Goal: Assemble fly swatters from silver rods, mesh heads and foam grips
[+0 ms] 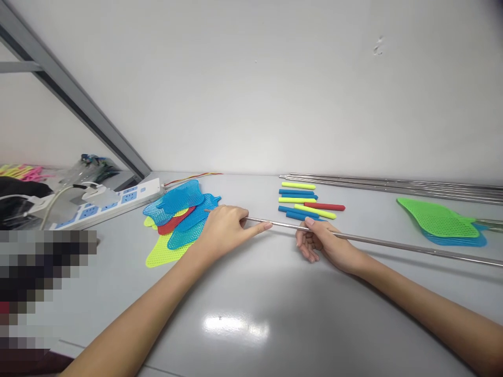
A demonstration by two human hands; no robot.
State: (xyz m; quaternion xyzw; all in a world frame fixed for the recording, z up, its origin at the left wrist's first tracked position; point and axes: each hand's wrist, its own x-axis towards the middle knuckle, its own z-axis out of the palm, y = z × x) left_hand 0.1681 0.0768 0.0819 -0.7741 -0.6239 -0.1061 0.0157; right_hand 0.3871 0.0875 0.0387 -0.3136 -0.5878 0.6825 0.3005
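A long thin metal rod (377,241) runs from my left hand past my right hand and out of view at the right. My left hand (226,225) is closed around the rod near its left end, thumb stretched along it. Farther along, my right hand (322,241) pinches the rod, its other fingers loosely curled below. Just left of my left hand lies a pile of perforated fly swatter heads in blue, red and yellow, with a blue fly swatter head (183,196) on top. Beyond my right hand lie several coloured handle sleeves, among them a red sleeve (325,206).
Several metal rods (393,184) lie along the wall. At the right, a green fly swatter head (438,217) rests over a blue one, rods attached. A white power strip (113,205) with plugged cables lies at the left, near a grey metal frame (78,89).
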